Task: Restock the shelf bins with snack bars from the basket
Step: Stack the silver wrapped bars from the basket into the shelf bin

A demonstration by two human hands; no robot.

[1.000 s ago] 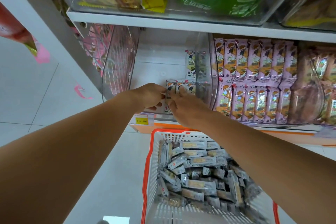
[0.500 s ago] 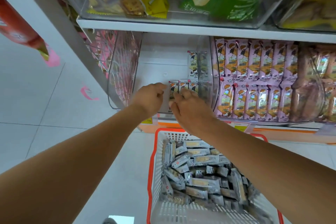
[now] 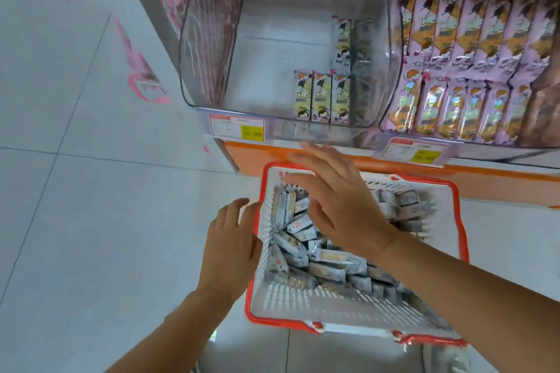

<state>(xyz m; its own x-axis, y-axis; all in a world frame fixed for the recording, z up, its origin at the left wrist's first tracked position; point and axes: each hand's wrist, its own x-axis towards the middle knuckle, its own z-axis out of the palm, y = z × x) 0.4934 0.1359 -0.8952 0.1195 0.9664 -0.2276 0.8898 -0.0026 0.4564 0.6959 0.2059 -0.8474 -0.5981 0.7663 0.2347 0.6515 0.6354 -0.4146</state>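
Observation:
A white basket with a red rim [image 3: 303, 303] stands on the floor below the shelf, full of several silver-wrapped snack bars [image 3: 324, 260]. My right hand [image 3: 336, 203] hovers over the basket's far half, fingers spread and holding nothing. My left hand [image 3: 230, 239] is at the basket's left rim, fingers relaxed, empty. Above, a clear shelf bin [image 3: 272, 39] holds a short row of three pale yellow snack bars [image 3: 321, 97] at its front right, with one more bar [image 3: 342, 39] upright behind them. Most of that bin is bare.
To the right, a second clear bin [image 3: 472, 63] is packed with pink-wrapped bars in two rows. Price tags [image 3: 236, 127] hang on the shelf's front edge over an orange base. A wire rack side [image 3: 200, 24] stands at the left; pale tiled floor [image 3: 91, 191] spreads left of the basket.
Both hands have left the bars in the bin and dropped down to the basket, now empty. The view has tilted downward, and the upper shelf is out of sight.

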